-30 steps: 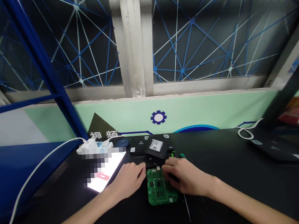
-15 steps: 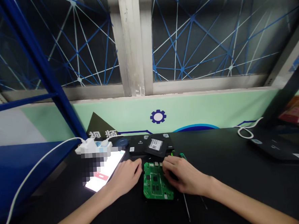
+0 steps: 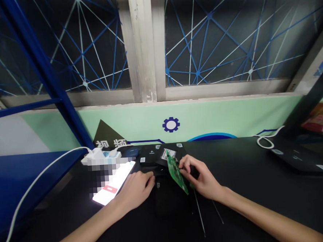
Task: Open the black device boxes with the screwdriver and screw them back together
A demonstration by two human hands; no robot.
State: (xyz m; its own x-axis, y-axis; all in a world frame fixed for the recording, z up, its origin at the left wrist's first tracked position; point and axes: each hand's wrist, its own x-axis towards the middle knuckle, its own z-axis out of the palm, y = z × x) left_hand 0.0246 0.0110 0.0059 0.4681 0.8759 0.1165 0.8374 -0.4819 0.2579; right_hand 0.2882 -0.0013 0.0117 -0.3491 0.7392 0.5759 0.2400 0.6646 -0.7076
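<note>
My right hand pinches a green circuit board by its right edge. The board is raised and tilted steeply, nearly edge-on to me. Under it lies a dark shallow casing, hard to make out against the black table. At the casing's upper left edge rests my left hand, with its fingers closed and the fingertips against that edge. Just right of the casing, the thin metal shaft of a screwdriver points towards me. A second thin shaft lies beside it, partly behind my right hand.
Black boxes with labels are stacked behind the board. To the left are a lit phone, a power strip with a white cable, and a dark blue mouse. Another black device lies far right.
My right hand has lifted the circuit board and tipped it up on its side, uncovering the dark casing below. My left hand has stayed almost in place.
</note>
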